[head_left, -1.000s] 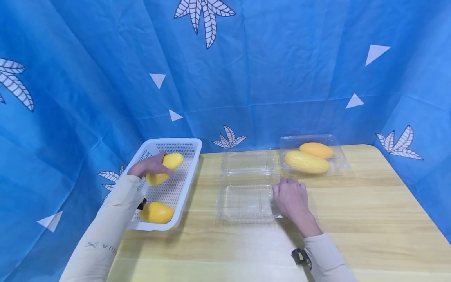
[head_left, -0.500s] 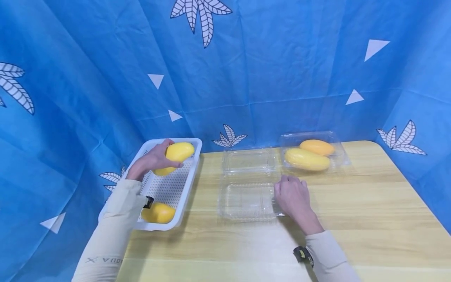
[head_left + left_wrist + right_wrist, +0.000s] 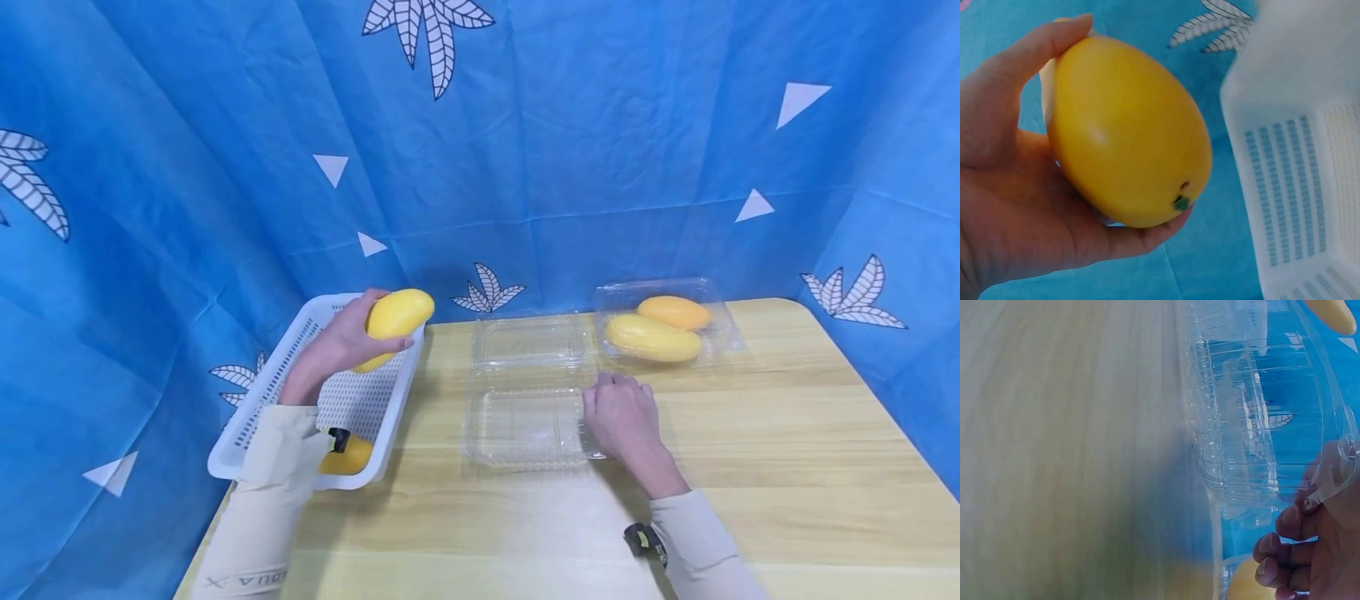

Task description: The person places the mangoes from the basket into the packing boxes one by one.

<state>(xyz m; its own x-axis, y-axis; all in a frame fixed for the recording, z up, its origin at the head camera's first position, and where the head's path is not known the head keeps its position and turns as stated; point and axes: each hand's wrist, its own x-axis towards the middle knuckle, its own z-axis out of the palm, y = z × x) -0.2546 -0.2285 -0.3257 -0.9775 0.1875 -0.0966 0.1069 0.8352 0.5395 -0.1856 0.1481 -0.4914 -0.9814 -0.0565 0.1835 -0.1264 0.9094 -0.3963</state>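
My left hand (image 3: pixel 341 342) grips two yellow mangoes and holds them up over the white basket (image 3: pixel 408 392). The front mango (image 3: pixel 1129 131) shows a small green stem spot, and the thumb lies along its upper end. Behind it, the second mango (image 3: pixel 373 363) is mostly hidden. On the table, my right hand (image 3: pixel 624 421) holds the right rim of an open clear plastic clamshell box (image 3: pixel 525 429), its lid (image 3: pixel 531 342) laid back toward the curtain. In the right wrist view, the thumb and curled fingers (image 3: pixel 1291 550) are at the box's corner.
One more mango (image 3: pixel 348 457) lies at the basket's near end, partly behind the left wrist. Another clear box (image 3: pixel 723 333) at the back right contains a yellow mango (image 3: pixel 652 337) and an orange one (image 3: pixel 675 312). A blue curtain (image 3: pixel 600 150) hangs behind the wooden table (image 3: pixel 787 467).
The left hand has lifted the two mangoes up and to the right, from inside the basket to near its far right rim. The right hand stays at the box.
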